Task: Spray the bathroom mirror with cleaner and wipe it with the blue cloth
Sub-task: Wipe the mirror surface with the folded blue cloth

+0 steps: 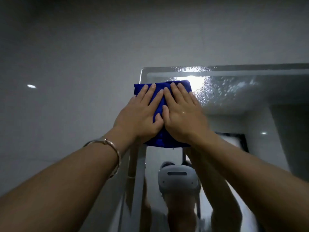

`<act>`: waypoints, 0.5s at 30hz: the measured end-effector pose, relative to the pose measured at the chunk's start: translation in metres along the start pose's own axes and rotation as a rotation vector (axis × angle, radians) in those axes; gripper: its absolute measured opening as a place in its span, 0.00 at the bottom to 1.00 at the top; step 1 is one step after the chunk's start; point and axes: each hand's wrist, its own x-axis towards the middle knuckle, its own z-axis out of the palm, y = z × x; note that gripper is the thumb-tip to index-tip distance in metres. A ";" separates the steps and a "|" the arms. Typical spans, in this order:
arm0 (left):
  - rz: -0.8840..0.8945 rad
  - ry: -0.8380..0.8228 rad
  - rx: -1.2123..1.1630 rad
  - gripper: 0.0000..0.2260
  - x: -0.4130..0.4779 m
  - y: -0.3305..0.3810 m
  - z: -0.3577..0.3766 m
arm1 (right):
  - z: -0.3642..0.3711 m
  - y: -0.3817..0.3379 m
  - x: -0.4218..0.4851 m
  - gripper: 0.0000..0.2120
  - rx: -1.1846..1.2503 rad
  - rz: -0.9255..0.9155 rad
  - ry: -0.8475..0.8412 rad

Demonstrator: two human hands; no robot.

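Both hands, the left hand (138,113) and right hand (181,114), lie flat with straight fingers, side by side, pressing the blue cloth (158,114) against the mirror (242,97) near its top left corner.

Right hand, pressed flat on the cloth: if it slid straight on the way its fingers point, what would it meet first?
The right hand would pass the top edge of the blue cloth onto droplet-covered mirror glass, then probably the mirror's upper rim.
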 end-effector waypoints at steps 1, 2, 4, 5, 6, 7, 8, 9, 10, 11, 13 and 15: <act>-0.004 -0.010 -0.010 0.30 0.010 -0.008 -0.001 | 0.001 0.000 0.013 0.27 -0.002 0.009 0.004; -0.004 -0.015 -0.014 0.30 0.021 -0.016 -0.003 | 0.002 0.001 0.026 0.27 -0.007 0.016 0.005; -0.008 -0.028 -0.033 0.29 0.045 -0.029 -0.009 | 0.001 0.004 0.054 0.26 -0.009 0.011 -0.018; -0.012 -0.043 -0.041 0.28 0.056 -0.034 -0.012 | 0.001 0.007 0.067 0.26 -0.008 0.011 -0.030; -0.017 -0.058 -0.038 0.28 0.065 -0.036 -0.016 | 0.003 0.011 0.078 0.27 -0.013 0.016 -0.028; -0.023 -0.071 -0.023 0.27 0.071 -0.038 -0.018 | 0.004 0.013 0.086 0.28 -0.029 0.018 -0.019; -0.028 -0.080 -0.002 0.27 0.075 -0.037 -0.019 | 0.006 0.016 0.090 0.29 -0.046 0.017 -0.012; -0.039 -0.076 0.018 0.27 0.075 -0.035 -0.019 | 0.007 0.016 0.091 0.30 -0.056 0.015 -0.013; -0.059 -0.057 0.037 0.27 0.073 -0.032 -0.018 | 0.008 0.016 0.090 0.29 -0.052 0.018 -0.016; -0.090 -0.028 0.053 0.26 0.069 -0.028 -0.016 | 0.007 0.015 0.087 0.27 -0.036 0.026 -0.017; -0.149 0.031 0.044 0.26 0.058 -0.018 -0.013 | 0.003 0.010 0.074 0.25 0.025 0.067 -0.007; -0.153 0.053 -0.023 0.26 0.042 -0.006 -0.009 | -0.001 0.007 0.053 0.25 0.060 0.086 0.001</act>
